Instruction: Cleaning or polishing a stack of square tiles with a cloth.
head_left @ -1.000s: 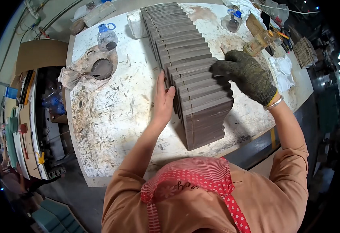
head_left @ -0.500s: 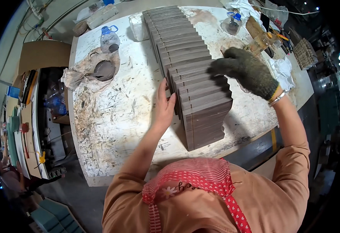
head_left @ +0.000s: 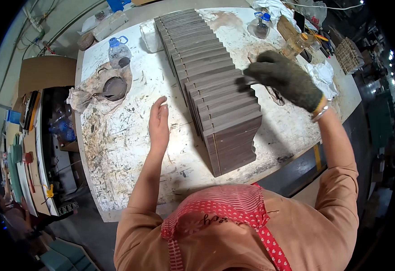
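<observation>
A long row of grey-brown, wood-grained boards point(head_left: 226, 108) stands on edge, pressed face to face, running away from me. Their right edges are wavy, and a thin slot line runs along near the left side. To the left of the row my bare left hand point(head_left: 160, 124) hovers above the table, fingers stretched and touching nothing. My right hand point(head_left: 283, 79) wears a dark knitted glove and reaches over the row's right edge. Its fingers are pinched together with a small pale sliver between them, too blurred to name; whether they touch the boards I cannot tell.
The stained white table point(head_left: 129, 167) carries a bowl of dark paste point(head_left: 115, 88) on a dirty rag point(head_left: 82, 99). Blue-capped bottles point(head_left: 119, 54) stand at the far left and right. A yellowish bottle point(head_left: 294, 45), crumpled white plastic point(head_left: 322, 79) and tools lie at the right.
My left hand has let go of the boards' left side and moved left, away from them. My gloved right hand stays over the right edge, its fingers now drawn together.
</observation>
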Motion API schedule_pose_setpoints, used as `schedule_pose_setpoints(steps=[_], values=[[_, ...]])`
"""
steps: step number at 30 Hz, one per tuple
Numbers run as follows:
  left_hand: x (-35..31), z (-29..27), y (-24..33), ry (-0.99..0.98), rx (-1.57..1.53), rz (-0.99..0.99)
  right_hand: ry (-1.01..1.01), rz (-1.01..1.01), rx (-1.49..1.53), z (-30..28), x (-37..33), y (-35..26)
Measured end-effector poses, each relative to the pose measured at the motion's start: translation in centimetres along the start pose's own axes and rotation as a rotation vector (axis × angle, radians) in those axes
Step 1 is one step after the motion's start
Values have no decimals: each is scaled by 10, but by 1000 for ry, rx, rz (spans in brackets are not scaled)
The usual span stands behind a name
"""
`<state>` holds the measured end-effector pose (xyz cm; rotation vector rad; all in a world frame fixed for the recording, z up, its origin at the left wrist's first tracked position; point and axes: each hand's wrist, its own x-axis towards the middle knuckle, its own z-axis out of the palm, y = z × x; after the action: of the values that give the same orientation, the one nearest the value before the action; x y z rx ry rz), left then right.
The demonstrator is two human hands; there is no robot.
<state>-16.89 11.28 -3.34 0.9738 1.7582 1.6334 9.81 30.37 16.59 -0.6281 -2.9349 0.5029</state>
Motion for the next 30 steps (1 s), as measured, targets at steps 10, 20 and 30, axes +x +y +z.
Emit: schedule_pose_setpoints(steps=[10,20,30], values=[[54,-26,3,-6,560,364,-15,-79,-114,-2,26,-8],[82,-37,-54,-196,912,534,-339,444,672,14,82,-43],[88,-29,-50,-205,959,552,20,-444,0,45,103,-39]])
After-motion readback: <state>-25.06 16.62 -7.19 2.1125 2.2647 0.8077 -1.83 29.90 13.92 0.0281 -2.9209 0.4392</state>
